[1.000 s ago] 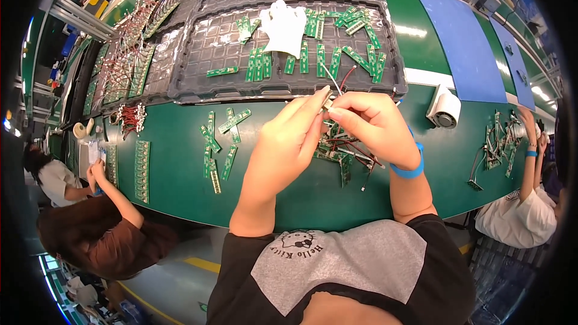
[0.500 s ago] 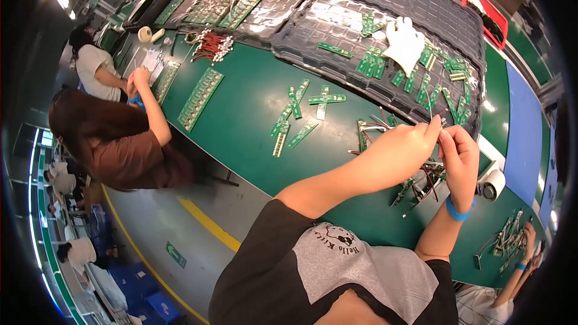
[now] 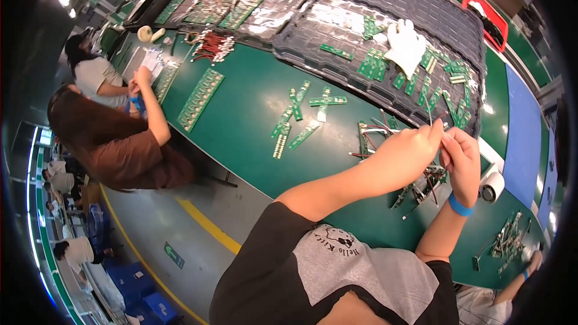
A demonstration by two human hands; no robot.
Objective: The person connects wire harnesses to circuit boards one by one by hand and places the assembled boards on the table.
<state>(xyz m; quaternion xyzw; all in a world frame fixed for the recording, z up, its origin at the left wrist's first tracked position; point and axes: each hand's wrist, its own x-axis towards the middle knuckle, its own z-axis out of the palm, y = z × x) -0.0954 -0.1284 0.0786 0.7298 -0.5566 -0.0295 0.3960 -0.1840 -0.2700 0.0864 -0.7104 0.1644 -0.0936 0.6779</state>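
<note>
My left hand [image 3: 418, 143] and my right hand [image 3: 462, 157] meet fingertip to fingertip over the bench, both closed in a pinch. Thin wires [image 3: 429, 110], pale and dark red, stick out above my left fingertips. Whatever lies between the right fingers is too small and covered to make out. Below the hands, partly hidden by them, a heap of small green circuit boards with red, black and white wires [image 3: 430, 183] rests on the green bench. Several bare narrow circuit boards [image 3: 296, 105] lie loose further left.
A black plastic tray [image 3: 301, 45] at the back carries small boards and a white glove [image 3: 404, 47]. Red wires [image 3: 212, 47] and a long board panel [image 3: 200, 100] lie left. A white cylinder [image 3: 492, 186] stands right. Co-workers sit left [image 3: 123, 150] and at right beside another board heap [image 3: 509, 241].
My hands stay together, with only slight finger movement. The co-worker's hand at the lower right has drawn back from the board heap there.
</note>
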